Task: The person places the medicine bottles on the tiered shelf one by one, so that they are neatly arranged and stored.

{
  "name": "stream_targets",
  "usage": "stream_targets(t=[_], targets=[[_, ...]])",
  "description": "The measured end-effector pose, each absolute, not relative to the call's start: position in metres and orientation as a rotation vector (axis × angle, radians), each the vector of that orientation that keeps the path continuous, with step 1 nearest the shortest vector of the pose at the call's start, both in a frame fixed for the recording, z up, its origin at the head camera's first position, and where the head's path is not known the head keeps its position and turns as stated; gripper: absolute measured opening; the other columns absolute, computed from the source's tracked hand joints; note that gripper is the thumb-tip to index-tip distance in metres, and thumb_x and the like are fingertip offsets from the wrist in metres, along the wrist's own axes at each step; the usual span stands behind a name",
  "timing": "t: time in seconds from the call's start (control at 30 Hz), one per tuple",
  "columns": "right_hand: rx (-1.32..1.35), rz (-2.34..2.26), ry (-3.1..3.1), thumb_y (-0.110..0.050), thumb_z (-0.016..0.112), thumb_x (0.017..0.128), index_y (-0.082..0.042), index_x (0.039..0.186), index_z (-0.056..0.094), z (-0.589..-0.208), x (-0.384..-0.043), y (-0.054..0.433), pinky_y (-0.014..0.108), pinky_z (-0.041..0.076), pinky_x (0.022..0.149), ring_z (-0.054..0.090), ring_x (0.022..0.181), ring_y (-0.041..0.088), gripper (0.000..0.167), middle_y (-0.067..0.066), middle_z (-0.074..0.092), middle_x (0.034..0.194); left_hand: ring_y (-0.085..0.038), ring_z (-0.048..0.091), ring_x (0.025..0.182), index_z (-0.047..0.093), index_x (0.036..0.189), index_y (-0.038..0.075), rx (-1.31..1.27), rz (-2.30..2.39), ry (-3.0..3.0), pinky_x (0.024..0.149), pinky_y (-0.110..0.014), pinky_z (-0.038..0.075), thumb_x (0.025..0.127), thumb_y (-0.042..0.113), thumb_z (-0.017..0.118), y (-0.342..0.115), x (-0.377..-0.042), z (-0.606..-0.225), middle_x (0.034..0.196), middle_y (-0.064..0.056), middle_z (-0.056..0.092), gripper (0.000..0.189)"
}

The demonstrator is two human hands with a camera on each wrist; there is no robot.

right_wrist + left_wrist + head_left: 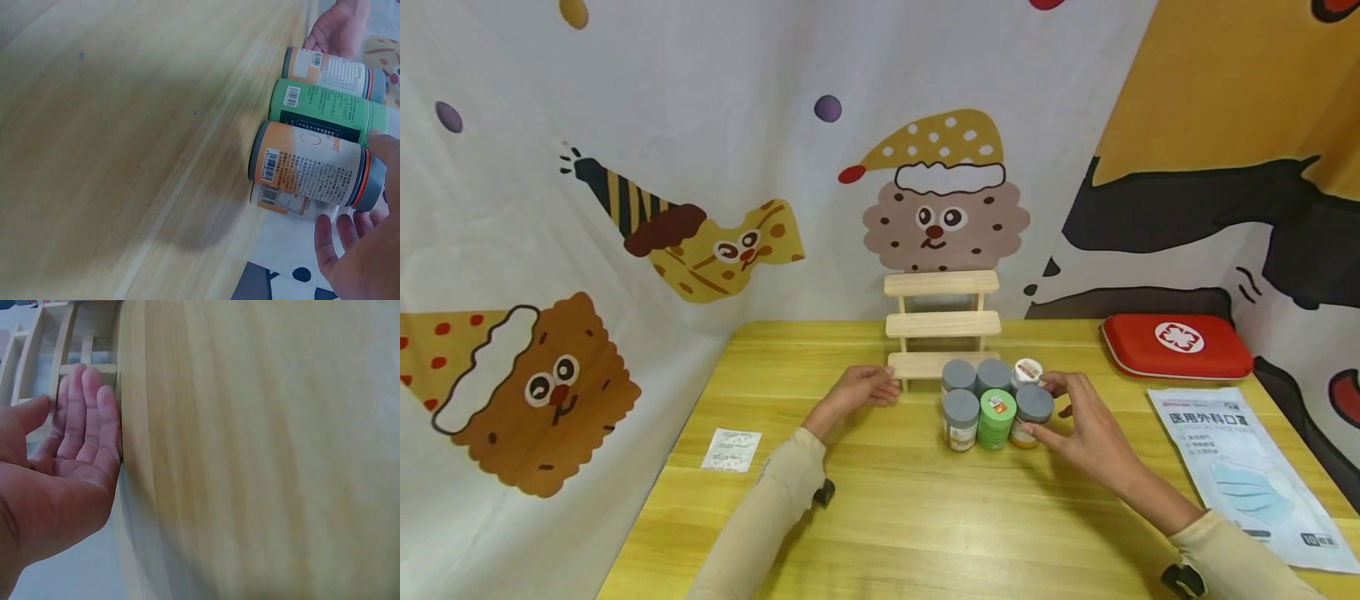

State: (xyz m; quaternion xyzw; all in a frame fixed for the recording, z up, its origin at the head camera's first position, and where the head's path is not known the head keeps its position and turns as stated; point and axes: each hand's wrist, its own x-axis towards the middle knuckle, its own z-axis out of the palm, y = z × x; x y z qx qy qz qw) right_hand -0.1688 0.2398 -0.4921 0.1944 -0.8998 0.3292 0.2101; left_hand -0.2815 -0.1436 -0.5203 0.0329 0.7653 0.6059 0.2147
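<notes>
A cluster of several jars stands on the table in front of a three-tier wooden stand [943, 323]. Most have grey lids, such as the front-right orange-and-white jar [306, 164]; one is a green jar [325, 109], and behind is a white-capped bottle [1027, 369]. My right hand [1093, 429] spreads around the front-right jar, thumb at its near side, fingers beyond it; in the right wrist view those fingers look apart from it. My left hand [72, 456], fingers extended, is at the left end of the stand's lowest shelf; contact is unclear.
On the right lie a red first-aid case [1176, 346] and, nearer, a face mask packet [1251, 475]. A small white printed sachet [731, 450] lies at the left of the wooden table [880, 517]. A cartoon-printed curtain [737, 150] hangs behind.
</notes>
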Motion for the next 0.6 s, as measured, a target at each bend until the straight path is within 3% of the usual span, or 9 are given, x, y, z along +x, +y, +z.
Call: stream_targets(t=[0.17, 0.37, 0.6], targets=[[0.529, 0.893, -2.508, -0.014, 0.098, 0.074, -0.001, 0.134, 0.056, -0.4909, -0.1679, 0.2396, 0.029, 0.06, 0.071, 0.052, 0.104, 0.01, 0.074, 0.005, 0.059, 0.116, -0.016, 0.077, 0.089, 0.073, 0.118, -0.004, 0.072, 1.69, 2.093, 0.091, -0.033, 0.067, 0.111, 0.037, 0.058, -0.1453, -0.2818, -0.5209, 0.103, -0.011, 0.079, 0.045], [0.511, 0.881, -2.517, -0.015, 0.096, 0.077, -0.002, 0.128, 0.058, -0.4897, -0.1673, 0.238, 0.026, 0.058, 0.07, 0.052, 0.102, 0.007, 0.065, 0.005, 0.061, 0.115, -0.014, 0.076, 0.092, 0.071, 0.123, -0.007, 0.102, 1.718, 2.06, 0.094, -0.034, 0.066, 0.111, 0.036, 0.057, -0.1475, -0.2823, -0.5252, 0.11, -0.014, 0.079, 0.046], [0.499, 0.902, -2.521, -0.012, 0.095, 0.078, -0.002, 0.124, 0.06, -0.4874, -0.1673, 0.2367, 0.031, 0.062, 0.069, 0.054, 0.1, 0.008, 0.059, 0.008, 0.062, 0.113, -0.011, 0.075, 0.095, 0.07, 0.126, -0.006, 0.106, 1.747, 2.009, 0.096, -0.033, 0.065, 0.11, 0.037, 0.058, -0.1494, -0.2832, -0.5279, 0.11, -0.01, 0.079, 0.047]])
